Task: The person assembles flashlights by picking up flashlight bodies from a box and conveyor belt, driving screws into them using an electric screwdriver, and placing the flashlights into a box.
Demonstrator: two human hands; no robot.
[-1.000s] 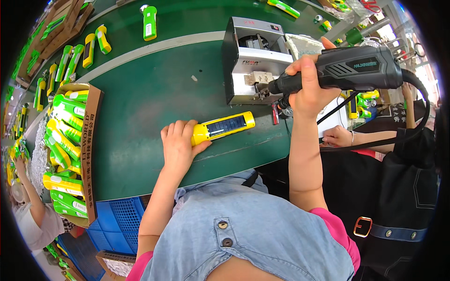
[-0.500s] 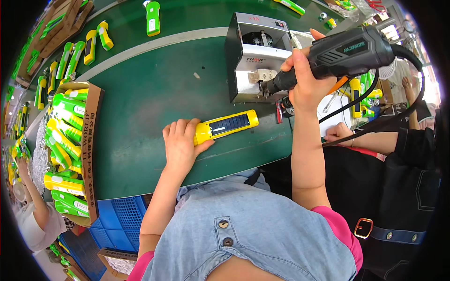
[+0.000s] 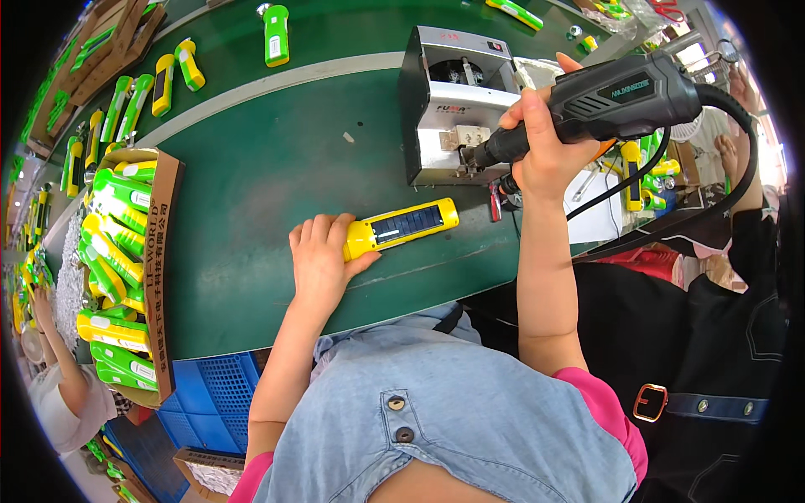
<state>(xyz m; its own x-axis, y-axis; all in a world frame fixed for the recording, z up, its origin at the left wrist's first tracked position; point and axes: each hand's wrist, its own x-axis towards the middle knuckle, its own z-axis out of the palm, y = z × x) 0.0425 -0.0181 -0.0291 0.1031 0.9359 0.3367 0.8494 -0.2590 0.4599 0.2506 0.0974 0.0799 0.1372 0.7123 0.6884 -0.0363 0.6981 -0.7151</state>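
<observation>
A flat, dark-green workbench [image 3: 260, 226] spans the middle of the view, bounded along its far side by a pale strip. At its left end, an open brown cardboard box [image 3: 161, 285] is heaped with green-and-yellow plastic torches [image 3: 117, 251]. Toward the far right stands a boxy silver-and-black metal machine [image 3: 457, 107], its front right part screened by the right hand [image 3: 549, 155] and the tool in it. This tool, a thick black corded power driver [image 3: 620, 96], is gripped in closed fingers near its front, the nose slanting down and leftward to the machine's metal block; whether the two touch cannot be told. A black cable [image 3: 750, 159] loops from its rear, around the outer side of the right forearm.

The left hand [image 3: 320, 251] is closed around the left end of a yellow plastic torch [image 3: 402, 228] with a dark rectangular solar panel. The torch lies on the workbench, panel upward, its free end extending rightward from the grip, nearer the body than the driver's nose and apart from it. A small red object [image 3: 495, 204] lies between this end and the right forearm. A whitish scrap [image 3: 348, 137] lies beyond the torch.
</observation>
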